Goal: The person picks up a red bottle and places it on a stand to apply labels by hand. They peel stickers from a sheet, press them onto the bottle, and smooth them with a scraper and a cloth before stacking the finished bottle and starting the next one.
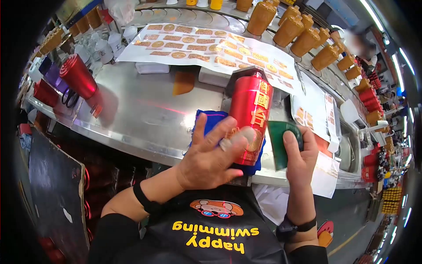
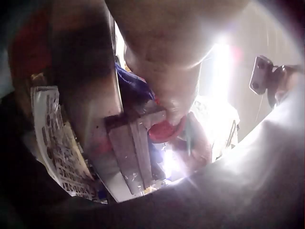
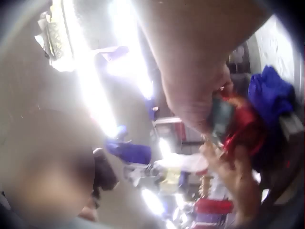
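Observation:
A red bottle [image 1: 246, 105] with raised gold characters lies tilted on a blue cloth [image 1: 211, 121], its neck end against a dark angular stand [image 1: 229, 86]. My left hand [image 1: 206, 154] spreads over the bottle's lower part, fingers extended across its side. Pale coverings [image 1: 226, 144] show on some of its fingertips. My right hand [image 1: 302, 154] grips a green scraper [image 1: 278, 143], thumb on its face, just right of the bottle. In the right wrist view the scraper [image 3: 221, 119] overlaps the red bottle [image 3: 245, 126]. The left wrist view shows the bottle's round red base [image 2: 167, 131] beside the hand.
Behind the bottle, a sheet of gold-brown decals [image 1: 184, 44] spreads across the steel table [image 1: 145, 101]; another decal sheet [image 1: 307, 105] lies right. Red cups [image 1: 79, 77] stand left. Brown bottles [image 1: 290, 31] line a conveyor at the back. A sink [image 1: 349, 152] sits at right.

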`<state>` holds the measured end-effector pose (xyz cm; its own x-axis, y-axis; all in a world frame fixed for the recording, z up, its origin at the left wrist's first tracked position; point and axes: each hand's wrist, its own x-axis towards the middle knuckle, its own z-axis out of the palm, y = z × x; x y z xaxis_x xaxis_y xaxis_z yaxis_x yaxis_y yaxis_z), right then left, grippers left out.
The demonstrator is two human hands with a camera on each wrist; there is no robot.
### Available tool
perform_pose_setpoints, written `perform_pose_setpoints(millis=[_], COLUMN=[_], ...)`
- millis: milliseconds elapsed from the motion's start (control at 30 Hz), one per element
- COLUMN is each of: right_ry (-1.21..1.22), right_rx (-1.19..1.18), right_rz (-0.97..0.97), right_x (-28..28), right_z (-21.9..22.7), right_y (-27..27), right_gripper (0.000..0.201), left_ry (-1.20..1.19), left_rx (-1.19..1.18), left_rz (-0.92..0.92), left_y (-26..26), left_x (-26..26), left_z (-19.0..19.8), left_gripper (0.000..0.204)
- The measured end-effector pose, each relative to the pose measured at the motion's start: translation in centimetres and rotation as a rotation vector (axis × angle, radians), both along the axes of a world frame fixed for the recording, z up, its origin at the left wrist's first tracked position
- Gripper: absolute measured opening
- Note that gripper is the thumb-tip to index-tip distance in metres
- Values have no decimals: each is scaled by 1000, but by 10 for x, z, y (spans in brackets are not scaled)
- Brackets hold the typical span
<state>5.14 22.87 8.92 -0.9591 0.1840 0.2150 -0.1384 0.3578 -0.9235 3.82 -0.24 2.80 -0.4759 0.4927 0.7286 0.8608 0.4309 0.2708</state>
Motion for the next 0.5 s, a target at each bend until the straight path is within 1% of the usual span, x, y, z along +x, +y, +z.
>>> perform_pose_setpoints(millis=[33, 67, 100, 133, 167, 267, 300, 400, 433, 500], right_ry=[-48, -92, -102, -117, -127, -139, -139, -175, -167, -145], right_rx=[-215, -427, -529, -594, -617, -655, -659, -661, -665, -667], right_rz=[21, 43, 61, 36, 13, -8, -9, 2, 8, 12], right_x=[5, 9, 10, 8, 7, 5, 6, 7, 7, 9], right_z=[-6, -12, -19, -23, -29, -47, -51, -56, -58, -57], right_y=[-2, -4, -5, -8, -9, -9, -8, -4, -4, -7], right_gripper=[11, 10, 9, 12, 13, 14, 14, 15, 16, 17], left_ry=[36, 25, 19, 14, 56, 28, 49, 64, 62, 118], left_rx=[-121, -137, -153, -172, -189, -191, -175, -240, -335, -385], left_rz=[-19, -57, -91, -125, -145, -221, -223, -271, -269, -312], left_y=[2, 5, 7, 9, 9, 10, 13, 16, 18, 21], left_x=[1, -2, -11, -21, -33, -61, -65, -74, -74, -68], left_z=[8, 11, 16, 19, 22, 29, 29, 36, 42, 44], left_gripper=[66, 65, 66, 66, 70, 66, 64, 62, 58, 56])
